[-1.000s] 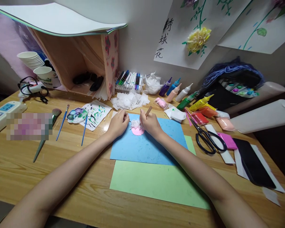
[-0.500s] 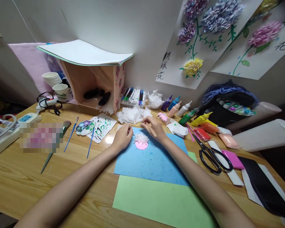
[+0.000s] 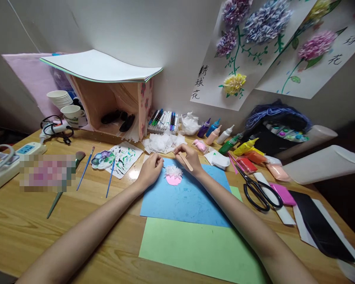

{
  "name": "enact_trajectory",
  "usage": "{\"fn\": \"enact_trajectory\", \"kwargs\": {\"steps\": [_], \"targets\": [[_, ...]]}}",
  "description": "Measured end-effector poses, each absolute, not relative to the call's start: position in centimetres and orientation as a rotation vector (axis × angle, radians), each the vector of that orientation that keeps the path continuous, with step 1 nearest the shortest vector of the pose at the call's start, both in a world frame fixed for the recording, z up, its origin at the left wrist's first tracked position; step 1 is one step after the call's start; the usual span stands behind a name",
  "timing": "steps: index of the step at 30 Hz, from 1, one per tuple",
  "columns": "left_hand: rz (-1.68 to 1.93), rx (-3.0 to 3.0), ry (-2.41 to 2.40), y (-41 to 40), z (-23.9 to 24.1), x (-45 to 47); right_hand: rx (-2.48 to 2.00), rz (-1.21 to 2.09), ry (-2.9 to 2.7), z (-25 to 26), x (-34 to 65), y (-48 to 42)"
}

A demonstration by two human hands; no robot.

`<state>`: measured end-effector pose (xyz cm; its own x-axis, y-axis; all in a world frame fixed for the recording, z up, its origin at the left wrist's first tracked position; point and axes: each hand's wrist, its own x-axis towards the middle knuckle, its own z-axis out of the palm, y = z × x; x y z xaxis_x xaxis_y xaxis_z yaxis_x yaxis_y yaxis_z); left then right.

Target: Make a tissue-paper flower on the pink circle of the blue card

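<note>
My right hand [image 3: 192,158] is closed around a flat wooden craft stick [image 3: 187,162], whose rounded end sticks out toward me. On the left, my left hand [image 3: 151,169] is curled closed at the edge of a blue sheet [image 3: 185,207]; a small dark tip shows by its fingers, too small to name. Between both hands a round pink piece [image 3: 174,180] lies on the blue sheet. White tissue paper tufts [image 3: 173,171] stand over its far half. A pile of white paper squares [image 3: 163,142] sits just beyond the hands.
A green sheet [image 3: 183,246] lies nearer me under the blue one. To the right are black scissors [image 3: 258,191], clay packets [image 3: 284,194] and several paint bottles [image 3: 224,134]. Paintbrushes [image 3: 85,169], a paint-smeared paper [image 3: 126,159] and a power strip [image 3: 26,152] are left. A pink box [image 3: 143,106] stands behind.
The whole view has shifted slightly, so things appear a little further left. Both hands keep nearly the same pose over the blue sheet, and the craft stick stays in my right hand.
</note>
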<state>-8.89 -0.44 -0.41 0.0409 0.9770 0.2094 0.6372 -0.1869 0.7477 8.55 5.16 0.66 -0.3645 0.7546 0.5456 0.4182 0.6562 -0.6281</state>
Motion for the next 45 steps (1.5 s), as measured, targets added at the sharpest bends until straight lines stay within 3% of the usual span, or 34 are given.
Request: {"fn": "enact_trajectory", "kwargs": {"steps": [12,22,31,45], "targets": [[1.041,1.843,1.598,-0.5,-0.3,-9.0,-0.957,0.200,-2.268,-0.5,7.4,6.9],[1.077,2.014,1.324,-1.0,0.5,-8.9,-0.856,1.042,-1.733,1.9,9.5,2.9],[1.108,1.967,1.167,-1.5,1.1,-8.9,-0.932,1.188,-1.659,1.2,9.5,1.5],[1.038,1.965,1.102,-1.7,1.1,-9.0,-1.087,0.687,-1.734,0.8,8.9,-2.8]]}}
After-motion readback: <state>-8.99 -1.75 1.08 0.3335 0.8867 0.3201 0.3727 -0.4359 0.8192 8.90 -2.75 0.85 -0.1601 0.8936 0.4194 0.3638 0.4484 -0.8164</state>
